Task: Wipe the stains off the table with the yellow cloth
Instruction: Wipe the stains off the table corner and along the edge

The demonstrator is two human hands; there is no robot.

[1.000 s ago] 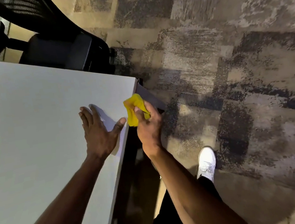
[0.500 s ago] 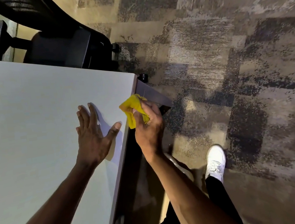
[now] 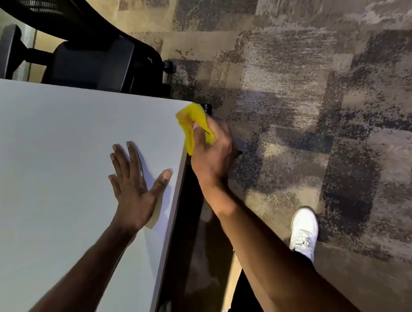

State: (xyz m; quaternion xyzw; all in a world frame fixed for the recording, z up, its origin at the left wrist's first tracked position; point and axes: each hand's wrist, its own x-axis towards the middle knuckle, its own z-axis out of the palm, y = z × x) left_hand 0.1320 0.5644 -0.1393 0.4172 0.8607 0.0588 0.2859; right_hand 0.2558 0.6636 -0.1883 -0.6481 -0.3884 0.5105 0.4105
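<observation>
The white table (image 3: 46,161) fills the left half of the view, its right edge running diagonally down. My right hand (image 3: 212,152) grips the bunched yellow cloth (image 3: 195,123) and presses it against the table's right edge, close to the far right corner. My left hand (image 3: 134,187) lies flat on the tabletop with fingers spread, a short way left of that edge. No stain shows on the visible table surface.
A black office chair (image 3: 91,56) stands against the table's far side. Patterned grey and tan carpet (image 3: 320,91) covers the floor on the right. My white shoe (image 3: 303,232) stands on the carpet beside the table's edge.
My right hand has slid the yellow cloth along the table's right edge toward the far corner. The left hand stays flat on the table.
</observation>
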